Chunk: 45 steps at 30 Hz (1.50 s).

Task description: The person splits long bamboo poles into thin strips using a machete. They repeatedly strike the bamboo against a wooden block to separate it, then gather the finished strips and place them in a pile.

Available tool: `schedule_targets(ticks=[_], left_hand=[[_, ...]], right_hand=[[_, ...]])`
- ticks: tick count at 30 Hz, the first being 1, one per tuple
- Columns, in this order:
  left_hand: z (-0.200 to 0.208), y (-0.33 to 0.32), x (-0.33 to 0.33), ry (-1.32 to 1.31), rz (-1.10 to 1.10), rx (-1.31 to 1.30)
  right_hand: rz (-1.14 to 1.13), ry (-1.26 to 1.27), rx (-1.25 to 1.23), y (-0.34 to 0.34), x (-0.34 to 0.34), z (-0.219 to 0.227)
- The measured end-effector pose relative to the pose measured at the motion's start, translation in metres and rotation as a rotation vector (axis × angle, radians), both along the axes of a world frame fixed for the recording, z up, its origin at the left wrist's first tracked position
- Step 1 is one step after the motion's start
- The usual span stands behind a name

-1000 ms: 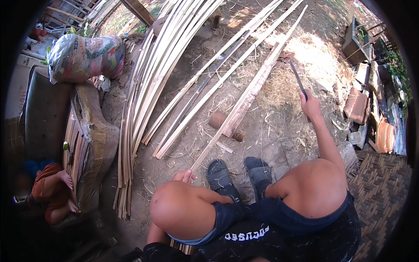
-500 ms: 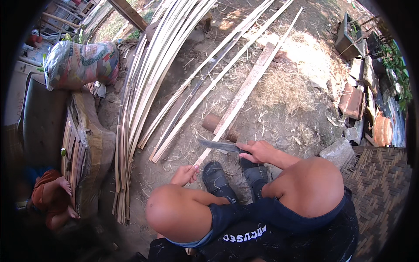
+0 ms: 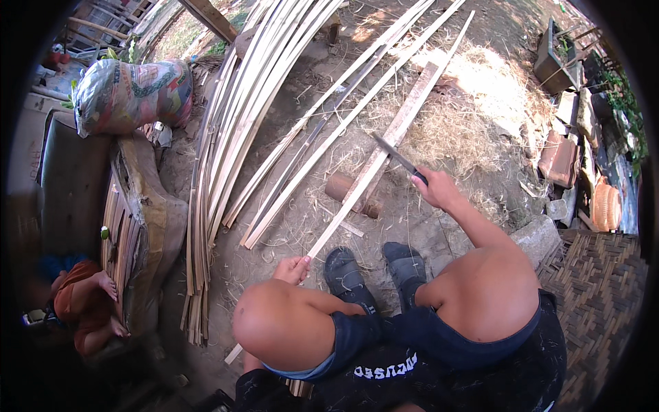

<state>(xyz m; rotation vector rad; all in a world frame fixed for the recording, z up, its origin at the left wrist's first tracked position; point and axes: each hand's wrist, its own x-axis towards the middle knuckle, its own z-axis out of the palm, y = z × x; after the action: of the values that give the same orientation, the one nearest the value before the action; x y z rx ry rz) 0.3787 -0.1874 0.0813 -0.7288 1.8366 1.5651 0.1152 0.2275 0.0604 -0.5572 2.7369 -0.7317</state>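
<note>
Head view: the left hand (image 3: 292, 270) grips the strip (image 3: 342, 211) at 7 o'clock, apparently to steady it; the strip runs toward 1 o'clock along the board (image 3: 419, 88), which lies across the log (image 3: 340, 185), seemingly as a raised support. The right hand (image 3: 434, 187), at 3 o'clock, is closed around the knife (image 3: 395, 153), blade angled across the strip; contact cannot be told

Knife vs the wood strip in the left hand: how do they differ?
The knife is short and dark; the strip is long and pale. The knife, in the right hand, points up-left in the picture; the strip, gripped by the left hand, runs up-right. Both are slim and hand-held.
</note>
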Motion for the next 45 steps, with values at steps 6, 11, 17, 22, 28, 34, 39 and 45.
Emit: schedule_targets(ticks=[6, 11, 17, 22, 28, 34, 39, 45], left_hand=[[-0.020, -0.019, 0.032, -0.045, -0.023, -0.098], [0.009, -0.029, 0.044, -0.091, 0.022, -0.126], [-0.019, 0.012, -0.026, 0.174, 0.118, -0.025], [-0.043, -0.028, -0.005, 0.258, 0.846, -0.309], [-0.017, -0.052, 0.038, 0.265, 0.450, -0.579], [-0.030, -0.007, -0.010, 0.305, 0.482, -0.270], [-0.026, -0.008, -0.032, 0.609, 0.713, -0.126], [-0.028, 0.083, -0.082, 0.690, -0.174, -0.675]], right_hand=[[-0.199, 0.002, 0.044, 0.018, -0.015, -0.001], [-0.138, -0.069, -0.068, -0.020, -0.008, 0.045], [-0.115, -0.031, -0.124, -0.034, 0.037, -0.003], [-0.076, 0.009, -0.165, -0.031, 0.035, -0.007], [-0.077, -0.051, -0.163, -0.035, 0.035, -0.009], [-0.099, -0.046, -0.140, -0.032, 0.034, -0.015], [-0.100, -0.145, -0.114, -0.028, 0.032, -0.007], [0.086, -0.229, 0.015, -0.057, 0.053, 0.008]])
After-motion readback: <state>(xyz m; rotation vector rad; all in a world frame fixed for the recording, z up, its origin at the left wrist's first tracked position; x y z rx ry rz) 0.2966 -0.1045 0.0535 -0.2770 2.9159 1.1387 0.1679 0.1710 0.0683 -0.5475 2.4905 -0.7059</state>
